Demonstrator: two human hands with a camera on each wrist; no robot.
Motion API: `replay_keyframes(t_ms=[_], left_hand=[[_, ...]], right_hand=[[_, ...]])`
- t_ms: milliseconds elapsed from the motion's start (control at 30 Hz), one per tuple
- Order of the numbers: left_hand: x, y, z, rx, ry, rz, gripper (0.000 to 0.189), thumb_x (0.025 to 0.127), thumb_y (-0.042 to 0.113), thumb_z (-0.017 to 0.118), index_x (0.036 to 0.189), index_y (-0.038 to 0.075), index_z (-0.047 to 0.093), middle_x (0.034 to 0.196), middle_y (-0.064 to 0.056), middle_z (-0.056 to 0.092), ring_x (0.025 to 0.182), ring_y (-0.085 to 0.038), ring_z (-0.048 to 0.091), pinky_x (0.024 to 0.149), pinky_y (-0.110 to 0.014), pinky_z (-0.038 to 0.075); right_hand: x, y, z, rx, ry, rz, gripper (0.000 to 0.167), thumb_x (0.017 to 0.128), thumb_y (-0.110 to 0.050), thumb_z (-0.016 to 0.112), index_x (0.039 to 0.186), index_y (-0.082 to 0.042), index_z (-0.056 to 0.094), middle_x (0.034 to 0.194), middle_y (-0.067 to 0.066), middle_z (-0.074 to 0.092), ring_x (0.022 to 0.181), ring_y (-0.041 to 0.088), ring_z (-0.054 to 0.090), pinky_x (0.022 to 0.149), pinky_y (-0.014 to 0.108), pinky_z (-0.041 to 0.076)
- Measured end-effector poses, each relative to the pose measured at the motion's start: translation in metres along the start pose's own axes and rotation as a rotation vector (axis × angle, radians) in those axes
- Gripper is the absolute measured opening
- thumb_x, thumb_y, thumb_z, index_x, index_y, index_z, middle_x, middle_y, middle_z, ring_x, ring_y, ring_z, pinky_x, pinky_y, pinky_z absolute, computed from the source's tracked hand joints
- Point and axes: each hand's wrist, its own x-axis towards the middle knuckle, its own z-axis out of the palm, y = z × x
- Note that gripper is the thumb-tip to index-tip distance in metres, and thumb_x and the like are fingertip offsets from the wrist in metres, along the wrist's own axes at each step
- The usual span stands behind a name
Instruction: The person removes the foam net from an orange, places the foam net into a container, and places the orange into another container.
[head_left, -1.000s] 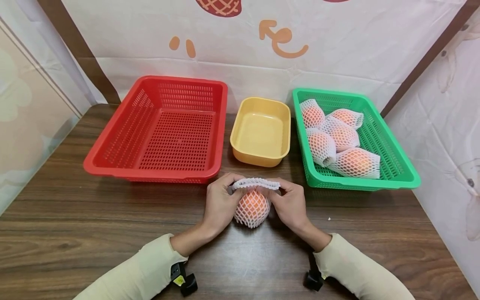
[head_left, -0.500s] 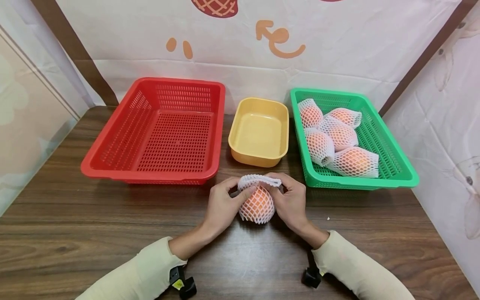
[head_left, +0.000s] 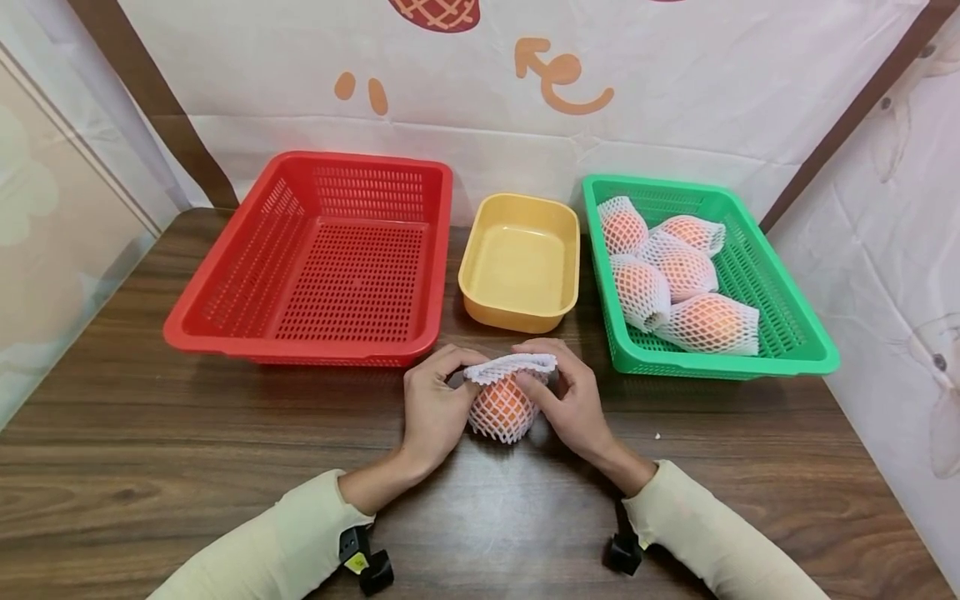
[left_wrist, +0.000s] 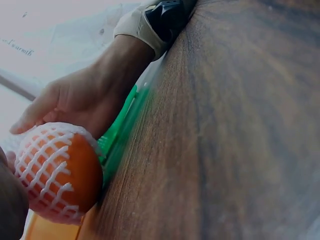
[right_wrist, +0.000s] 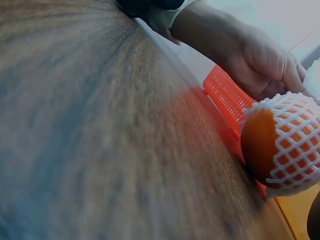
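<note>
In the head view an orange fruit (head_left: 504, 410) sits on the table in front of me, partly covered by a white foam net sleeve (head_left: 516, 363). My left hand (head_left: 437, 410) pinches the sleeve's top edge on the left. On the other side my right hand (head_left: 573, 402) grips the net, its thumb lying over the fruit's upper right. Both wrist views show bare orange skin (left_wrist: 86, 172) below the net, so the fruit's lower part is uncovered. Some fingertips are hidden behind the sleeve.
A red basket (head_left: 300, 346) stands at back left and a yellow bin (head_left: 517, 321) at back centre. At back right, a green basket (head_left: 795, 333) holds several net-wrapped fruits (head_left: 708, 323). A small white scrap (head_left: 657, 436) lies right of my right hand.
The fruit and sleeve tilted right half a second ago and have swung back left. My left thumb has come off the fruit's front; my right thumb now lies across it.
</note>
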Motion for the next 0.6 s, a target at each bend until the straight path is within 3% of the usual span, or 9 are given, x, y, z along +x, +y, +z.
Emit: replay_keyframes(t_ms=[100,233,333,500,600], left_hand=[[0.001,0.011,-0.002,-0.016,0.004,0.035,0.026,0.066,-0.027,0.056,0.074,-0.005,0.069,0.073,-0.012,0.065,0.071,-0.016,0.061,0.069,-0.022,0.049],[0.000,0.011,-0.002,-0.083,-0.003,0.069,0.032,0.063,-0.030,0.049,0.074,-0.007,0.067,0.075,-0.016,0.065,0.073,-0.020,0.062,0.071,-0.023,0.050],[0.000,0.011,-0.002,-0.099,-0.025,0.063,0.030,0.066,-0.029,0.051,0.076,-0.007,0.067,0.077,-0.016,0.065,0.075,-0.020,0.062,0.073,-0.024,0.050],[0.000,0.014,-0.002,-0.047,-0.125,-0.024,0.017,0.076,-0.016,0.068,0.090,-0.005,0.069,0.087,-0.012,0.066,0.085,-0.017,0.061,0.079,-0.027,0.049],[-0.001,0.010,-0.001,-0.041,-0.196,-0.081,0.022,0.079,-0.003,0.074,0.101,-0.004,0.069,0.098,-0.011,0.067,0.094,-0.019,0.061,0.083,-0.031,0.049]], right_hand=[[0.000,0.001,0.000,-0.031,-0.015,-0.021,0.027,0.078,0.014,0.069,0.104,0.011,0.065,0.104,0.021,0.063,0.100,0.024,0.057,0.086,0.028,0.046],[0.000,0.002,0.002,-0.048,0.022,-0.117,0.024,0.070,0.022,0.070,0.089,0.008,0.069,0.090,0.018,0.066,0.089,0.028,0.061,0.082,0.032,0.049],[0.000,0.003,0.003,-0.066,0.049,-0.171,0.023,0.070,0.025,0.068,0.084,0.006,0.067,0.085,0.016,0.066,0.083,0.027,0.062,0.077,0.030,0.051],[-0.002,0.013,0.002,-0.142,0.084,-0.208,0.017,0.077,0.019,0.066,0.084,0.003,0.065,0.082,0.014,0.065,0.078,0.020,0.061,0.071,0.025,0.049],[-0.004,0.024,0.000,-0.201,0.097,-0.231,0.016,0.079,0.014,0.068,0.085,0.001,0.064,0.083,0.013,0.065,0.078,0.019,0.061,0.071,0.024,0.048]])
